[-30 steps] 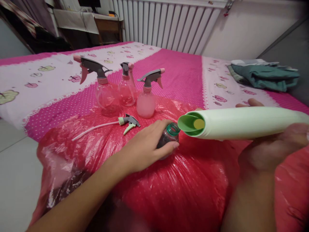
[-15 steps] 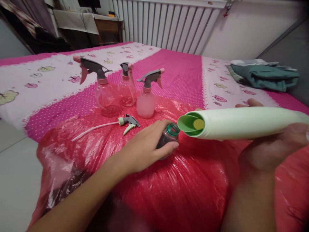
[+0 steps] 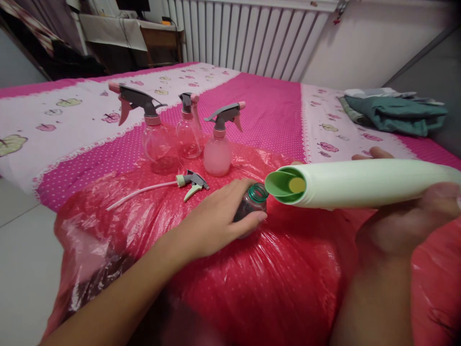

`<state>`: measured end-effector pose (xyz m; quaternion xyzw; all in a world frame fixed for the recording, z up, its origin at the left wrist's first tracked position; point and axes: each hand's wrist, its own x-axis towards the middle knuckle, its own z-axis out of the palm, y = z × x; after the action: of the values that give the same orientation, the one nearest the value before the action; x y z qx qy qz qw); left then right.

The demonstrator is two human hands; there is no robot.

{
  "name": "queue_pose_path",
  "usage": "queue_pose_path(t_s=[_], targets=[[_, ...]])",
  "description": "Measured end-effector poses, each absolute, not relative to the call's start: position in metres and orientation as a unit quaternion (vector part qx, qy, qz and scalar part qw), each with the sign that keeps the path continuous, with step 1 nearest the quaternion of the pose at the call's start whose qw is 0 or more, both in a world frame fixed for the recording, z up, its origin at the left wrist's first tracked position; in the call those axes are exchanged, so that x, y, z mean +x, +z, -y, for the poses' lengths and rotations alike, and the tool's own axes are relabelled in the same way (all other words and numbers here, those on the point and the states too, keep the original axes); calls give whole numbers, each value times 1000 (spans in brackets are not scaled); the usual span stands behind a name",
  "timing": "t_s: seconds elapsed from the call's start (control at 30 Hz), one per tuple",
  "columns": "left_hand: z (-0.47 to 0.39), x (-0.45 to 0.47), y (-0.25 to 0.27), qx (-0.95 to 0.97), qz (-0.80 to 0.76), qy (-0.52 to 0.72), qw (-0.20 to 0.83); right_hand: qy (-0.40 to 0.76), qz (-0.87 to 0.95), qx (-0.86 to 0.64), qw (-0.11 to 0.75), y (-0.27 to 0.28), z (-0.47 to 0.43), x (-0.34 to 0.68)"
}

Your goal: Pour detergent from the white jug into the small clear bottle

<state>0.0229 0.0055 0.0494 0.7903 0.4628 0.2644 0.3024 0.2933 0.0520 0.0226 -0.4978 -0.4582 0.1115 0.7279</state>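
My left hand (image 3: 225, 218) is wrapped around a small dark see-through bottle (image 3: 253, 205) with an uncapped green threaded neck. In my right hand (image 3: 399, 221) lies a long pale green bottle (image 3: 363, 183), tipped nearly level, fingers behind it and thumb in front. Its green pouring lip points left, right beside the small bottle's neck. No stream of liquid shows between them. A loose spray trigger head (image 3: 192, 181) in grey and green, with a thin white tube, rests on the red plastic sheet (image 3: 252, 288) left of the small bottle.
Three pink spray bottles with trigger heads stand behind: a left one (image 3: 160, 144), a middle one (image 3: 189, 137) and a right one (image 3: 217, 154) with cloudy contents. Folded green clothes (image 3: 396, 113) lie on the patterned bedspread (image 3: 259, 105). A radiator (image 3: 248, 36) lines the wall.
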Motion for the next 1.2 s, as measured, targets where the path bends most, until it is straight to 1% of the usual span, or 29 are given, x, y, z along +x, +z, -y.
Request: queue_pose_path(t_s=[1.2], targets=[[-5, 23, 50, 790, -461, 267, 304, 109, 453, -498, 731, 22, -51, 292]])
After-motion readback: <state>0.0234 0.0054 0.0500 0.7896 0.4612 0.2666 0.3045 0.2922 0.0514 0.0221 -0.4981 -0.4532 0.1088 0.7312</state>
